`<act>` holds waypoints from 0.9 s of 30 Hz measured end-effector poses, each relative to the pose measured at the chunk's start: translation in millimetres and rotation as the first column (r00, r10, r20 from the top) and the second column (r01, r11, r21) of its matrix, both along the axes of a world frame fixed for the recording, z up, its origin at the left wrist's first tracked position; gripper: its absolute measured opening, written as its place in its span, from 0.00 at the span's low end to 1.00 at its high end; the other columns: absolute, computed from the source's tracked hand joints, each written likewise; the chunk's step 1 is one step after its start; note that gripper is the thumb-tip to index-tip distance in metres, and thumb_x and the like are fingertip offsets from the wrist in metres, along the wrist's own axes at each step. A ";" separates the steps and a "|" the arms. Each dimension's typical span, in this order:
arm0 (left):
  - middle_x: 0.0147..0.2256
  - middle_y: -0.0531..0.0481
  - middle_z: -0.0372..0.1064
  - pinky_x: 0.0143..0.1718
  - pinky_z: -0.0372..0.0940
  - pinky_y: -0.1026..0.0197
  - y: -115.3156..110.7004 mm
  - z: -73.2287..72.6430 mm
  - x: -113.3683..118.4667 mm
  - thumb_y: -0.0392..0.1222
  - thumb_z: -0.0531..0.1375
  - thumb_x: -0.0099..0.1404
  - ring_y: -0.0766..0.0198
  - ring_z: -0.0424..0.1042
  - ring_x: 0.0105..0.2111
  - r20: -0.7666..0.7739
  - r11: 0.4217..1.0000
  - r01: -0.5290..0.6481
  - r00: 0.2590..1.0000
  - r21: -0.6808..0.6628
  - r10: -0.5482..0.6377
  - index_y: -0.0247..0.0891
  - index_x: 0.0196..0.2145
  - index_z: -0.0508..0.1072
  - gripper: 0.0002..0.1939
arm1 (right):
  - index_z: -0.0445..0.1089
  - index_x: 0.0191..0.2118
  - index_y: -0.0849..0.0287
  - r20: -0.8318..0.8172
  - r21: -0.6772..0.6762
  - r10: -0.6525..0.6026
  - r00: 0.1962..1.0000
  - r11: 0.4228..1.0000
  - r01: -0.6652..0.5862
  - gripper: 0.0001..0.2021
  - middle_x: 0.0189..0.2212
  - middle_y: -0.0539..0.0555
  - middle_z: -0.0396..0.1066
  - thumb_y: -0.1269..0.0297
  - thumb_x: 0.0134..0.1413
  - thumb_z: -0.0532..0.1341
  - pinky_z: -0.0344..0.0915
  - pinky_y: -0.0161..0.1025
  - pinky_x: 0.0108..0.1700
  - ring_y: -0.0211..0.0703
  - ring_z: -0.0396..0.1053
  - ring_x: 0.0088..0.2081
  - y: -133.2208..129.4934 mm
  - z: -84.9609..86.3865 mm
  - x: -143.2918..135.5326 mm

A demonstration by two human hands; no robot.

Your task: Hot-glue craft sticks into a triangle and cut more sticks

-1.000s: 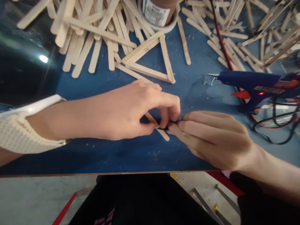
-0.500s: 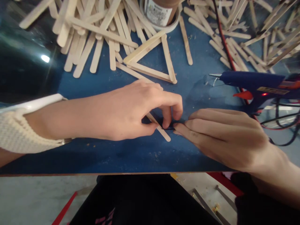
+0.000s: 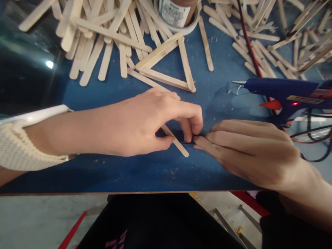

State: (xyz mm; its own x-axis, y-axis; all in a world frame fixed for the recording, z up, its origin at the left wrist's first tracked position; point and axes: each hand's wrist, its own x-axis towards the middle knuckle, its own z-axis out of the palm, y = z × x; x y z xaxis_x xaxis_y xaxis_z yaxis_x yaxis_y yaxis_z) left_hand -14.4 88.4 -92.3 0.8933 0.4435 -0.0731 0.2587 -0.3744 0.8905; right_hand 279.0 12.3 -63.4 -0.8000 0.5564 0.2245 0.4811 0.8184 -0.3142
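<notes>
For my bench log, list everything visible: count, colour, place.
Stick piles: two, pale, upper left and right
Lone stick: one, pale, between piles
Triangle: one, pale, top
Partly hidden sticks: two, pale, centre
Jar: one, brown, in white dish, top
Glue gun: one, blue, right
Cords: several, red and black, right
Tabletop: one, blue, middle
Floor: one, pale, bottom
Clothed lap: one, black, bottom
Wristband: one, cream, left wrist
Left hand: one, centre
Right hand: one, centre right

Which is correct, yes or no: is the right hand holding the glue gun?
No, the glue gun rests on the table beyond the right hand, outside its grasp.
</notes>
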 end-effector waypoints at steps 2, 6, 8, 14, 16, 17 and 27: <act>0.46 0.58 0.85 0.57 0.79 0.58 0.2 -0.5 -0.2 0.37 0.66 0.79 0.57 0.84 0.53 0.005 1.000 -0.004 1.000 0.020 0.004 0.57 0.57 0.82 0.16 | 0.77 0.37 0.57 0.006 0.007 0.023 1.000 1.000 -0.023 0.18 0.33 0.53 0.81 0.78 0.84 0.61 0.80 0.48 0.40 0.46 0.81 0.36 0.3 0.8 0.3; 0.47 0.57 0.87 0.55 0.80 0.58 1.2 -0.8 1.1 0.37 0.66 0.79 0.57 0.85 0.53 0.007 1.000 0.003 1.000 0.012 -0.003 0.56 0.57 0.83 0.15 | 0.79 0.40 0.62 0.002 0.041 0.042 0.999 0.998 -0.042 0.15 0.34 0.55 0.81 0.81 0.81 0.63 0.80 0.50 0.40 0.48 0.80 0.36 -0.2 1.7 0.3; 0.48 0.56 0.88 0.53 0.81 0.59 1.6 0.2 2.3 0.36 0.66 0.78 0.57 0.86 0.52 0.008 1.000 0.012 1.000 -0.007 -0.012 0.55 0.57 0.83 0.15 | 0.79 0.38 0.61 0.024 0.054 0.058 0.998 0.997 -0.060 0.16 0.34 0.55 0.82 0.82 0.81 0.62 0.78 0.51 0.39 0.48 0.79 0.35 -0.3 3.7 -0.9; 0.50 0.54 0.89 0.53 0.80 0.58 1.9 5.8 3.6 0.35 0.65 0.77 0.56 0.87 0.52 -0.017 1.000 0.018 1.000 0.004 -0.018 0.54 0.57 0.84 0.17 | 0.79 0.38 0.62 0.031 0.048 0.086 0.996 0.995 -0.087 0.17 0.36 0.57 0.82 0.82 0.81 0.61 0.78 0.52 0.39 0.50 0.78 0.37 0.1 5.2 -6.4; 0.48 0.54 0.88 0.51 0.80 0.58 1.7 6.4 3.1 0.34 0.66 0.76 0.56 0.87 0.50 -0.018 1.000 0.014 1.000 0.023 -0.013 0.54 0.56 0.84 0.18 | 0.79 0.39 0.62 -0.008 0.043 0.069 0.998 0.997 -0.069 0.14 0.34 0.55 0.80 0.83 0.79 0.64 0.78 0.49 0.41 0.47 0.77 0.37 -0.8 1.0 -6.6; 0.48 0.55 0.88 0.50 0.79 0.58 1.6 6.1 2.9 0.34 0.66 0.75 0.56 0.86 0.49 -0.018 1.000 0.010 1.000 0.029 -0.009 0.54 0.56 0.85 0.18 | 0.79 0.39 0.62 -0.023 0.049 0.062 0.998 0.997 -0.061 0.13 0.34 0.54 0.79 0.83 0.79 0.66 0.79 0.48 0.41 0.47 0.77 0.37 -1.3 -1.2 -6.4; 0.47 0.54 0.87 0.44 0.78 0.58 0.9 4.7 2.3 0.35 0.67 0.75 0.57 0.86 0.47 -0.012 0.999 0.001 1.000 0.049 0.000 0.54 0.54 0.85 0.16 | 0.80 0.39 0.57 -0.023 0.128 0.044 0.999 0.991 -0.041 0.17 0.33 0.51 0.79 0.78 0.84 0.63 0.77 0.47 0.36 0.45 0.74 0.35 -0.7 -6.4 -7.5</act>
